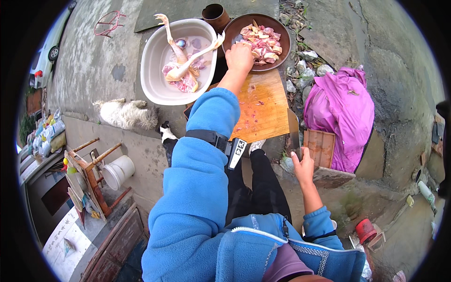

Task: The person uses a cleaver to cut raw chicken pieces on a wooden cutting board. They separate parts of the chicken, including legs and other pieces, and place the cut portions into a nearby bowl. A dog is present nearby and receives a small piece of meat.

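Observation:
My left hand [238, 57] reaches over the near left rim of a brown round bowl [285, 52] holding chopped raw poultry pieces [263, 43]. Its fingers curl downward and their tips are hidden, so what they hold cannot be made out. My right hand [304, 165] is closed round the handle of a cleaver [293, 127], whose broad blade points away from me beside the right edge of a wooden cutting board [263, 105]. Small meat scraps lie on the board. Left of the bowl, a pale plastic basin [146, 66] contains a poultry piece with legs and feet [181, 70] sticking up.
A brown pot [215, 16] stands between basin and bowl. Purple cloth [340, 113] and a reddish-brown slab [319, 145] lie to the right. A white furry animal [127, 114] and a black-and-white one [167, 136] are at left, near a white bucket [118, 172] and wooden stool [91, 174].

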`<state>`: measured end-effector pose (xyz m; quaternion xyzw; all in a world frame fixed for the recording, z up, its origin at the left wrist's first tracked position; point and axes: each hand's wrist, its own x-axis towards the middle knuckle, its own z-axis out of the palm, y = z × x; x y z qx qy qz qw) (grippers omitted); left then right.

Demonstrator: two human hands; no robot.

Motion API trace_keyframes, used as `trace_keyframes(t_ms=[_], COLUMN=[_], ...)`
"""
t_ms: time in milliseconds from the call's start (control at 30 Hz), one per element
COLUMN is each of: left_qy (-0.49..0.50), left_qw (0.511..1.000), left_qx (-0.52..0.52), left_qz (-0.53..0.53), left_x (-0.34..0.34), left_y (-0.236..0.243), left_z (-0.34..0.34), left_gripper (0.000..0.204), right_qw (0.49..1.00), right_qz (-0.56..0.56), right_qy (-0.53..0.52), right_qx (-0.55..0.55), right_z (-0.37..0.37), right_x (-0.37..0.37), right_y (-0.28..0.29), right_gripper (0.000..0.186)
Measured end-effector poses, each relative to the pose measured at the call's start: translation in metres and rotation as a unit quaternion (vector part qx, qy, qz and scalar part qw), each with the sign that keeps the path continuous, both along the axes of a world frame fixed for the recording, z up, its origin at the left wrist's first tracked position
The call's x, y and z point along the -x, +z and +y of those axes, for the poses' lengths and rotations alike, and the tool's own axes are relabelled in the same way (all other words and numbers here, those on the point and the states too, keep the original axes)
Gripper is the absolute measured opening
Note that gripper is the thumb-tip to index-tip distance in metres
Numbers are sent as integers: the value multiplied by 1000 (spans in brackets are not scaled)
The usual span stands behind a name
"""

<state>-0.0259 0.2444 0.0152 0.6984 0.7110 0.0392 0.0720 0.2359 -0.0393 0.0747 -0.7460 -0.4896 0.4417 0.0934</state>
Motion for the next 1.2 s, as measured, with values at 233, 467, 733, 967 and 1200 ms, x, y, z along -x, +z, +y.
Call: trace_keyframes(t_ms=[233,467,733,967,1200], left_qy=[154,19,-12,73,218], left_qw=[978,975,969,918,970], left_qx=[-18,-118,-108,-111,1], left_qz=[-141,-189,-224,-373,-107], left_x=[-29,-39,-26,88,262], left_y=[-3,-10,23,56,4], left_z=[-2,-35,-50,-71,-79], left_gripper=[19,28,33,28,31], right_qw=[999,999,1000,995,998], right_qz=[18,11,20,26,4], right_qy=[10,13,-1,-10,-58], right_qx=[-37,-28,-10,-95,-28], right_z=[6,13,17,12,0], right_x=[0,5,13,36,92], right_y=[-4,3,2,5,11], right_gripper=[35,34,30,30,29])
